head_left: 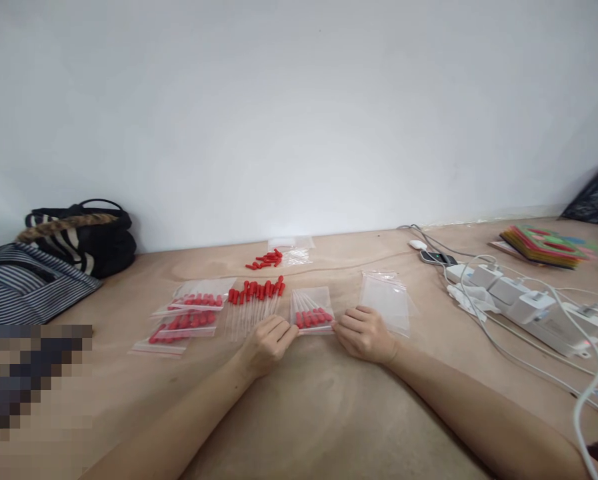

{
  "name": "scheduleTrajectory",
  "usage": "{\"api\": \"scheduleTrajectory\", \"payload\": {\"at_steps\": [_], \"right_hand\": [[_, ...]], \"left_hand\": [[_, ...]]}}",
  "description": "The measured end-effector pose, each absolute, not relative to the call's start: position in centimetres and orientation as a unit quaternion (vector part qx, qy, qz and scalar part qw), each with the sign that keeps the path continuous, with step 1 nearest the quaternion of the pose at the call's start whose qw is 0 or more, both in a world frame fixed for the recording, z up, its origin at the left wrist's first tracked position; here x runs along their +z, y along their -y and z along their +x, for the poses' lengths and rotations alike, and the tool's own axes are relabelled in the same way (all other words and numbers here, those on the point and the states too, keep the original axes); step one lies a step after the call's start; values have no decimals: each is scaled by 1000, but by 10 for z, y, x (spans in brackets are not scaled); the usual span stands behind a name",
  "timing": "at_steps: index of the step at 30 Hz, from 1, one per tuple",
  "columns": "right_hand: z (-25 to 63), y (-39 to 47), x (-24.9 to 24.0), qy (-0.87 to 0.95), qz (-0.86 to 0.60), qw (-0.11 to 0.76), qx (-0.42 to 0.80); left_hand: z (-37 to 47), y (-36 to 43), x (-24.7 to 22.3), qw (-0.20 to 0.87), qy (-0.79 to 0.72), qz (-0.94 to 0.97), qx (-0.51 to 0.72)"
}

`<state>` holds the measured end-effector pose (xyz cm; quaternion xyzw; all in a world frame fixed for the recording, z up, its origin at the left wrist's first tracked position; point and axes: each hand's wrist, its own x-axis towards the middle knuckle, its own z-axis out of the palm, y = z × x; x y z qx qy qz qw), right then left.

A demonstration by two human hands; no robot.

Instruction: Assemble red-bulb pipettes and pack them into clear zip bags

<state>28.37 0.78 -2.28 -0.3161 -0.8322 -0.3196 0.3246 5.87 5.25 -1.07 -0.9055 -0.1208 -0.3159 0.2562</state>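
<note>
Between my hands lies a clear zip bag [315, 300] of droppers with red rubber bulbs, its red-edged opening towards me. My left hand [269, 343] pinches the bag's near left corner, fingers closed. At the near right corner my right hand [363, 333] is closed on the same edge. Left of the bag lies a row of loose glass droppers [253, 310] with red bulbs pointing away. Further left, several filled zip bags [189, 313] overlap in a pile. Flat zip bags [386, 300] with nothing inside lie beyond my right hand.
Loose red rubber bulbs [266, 259] and clear plastic bags [293, 248] lie near the wall. On the right are a white power strip [543, 323] with chargers and trailing cables, and a stack of coloured sheets [546, 247]. A black bag [103, 233] and striped fabric [33, 280] sit left.
</note>
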Motion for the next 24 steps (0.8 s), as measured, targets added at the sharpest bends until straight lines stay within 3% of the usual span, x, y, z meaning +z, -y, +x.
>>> {"api": "scheduleTrajectory", "payload": {"at_steps": [7,15,20,24], "right_hand": [[281,-4,-17,849,-307,336,-267],[285,-24,-26,837,-396,357,-125],[280,-32,-26,811,-380,445,22],[287,-49,-16,636,-540,507,216]], "left_hand": [[76,-52,-11,188,139,-924,-303],[75,-47,-18,101,113,-901,-407],[70,-45,-13,87,185,-873,-442],[53,-57,-9,100,333,-826,-445]]}}
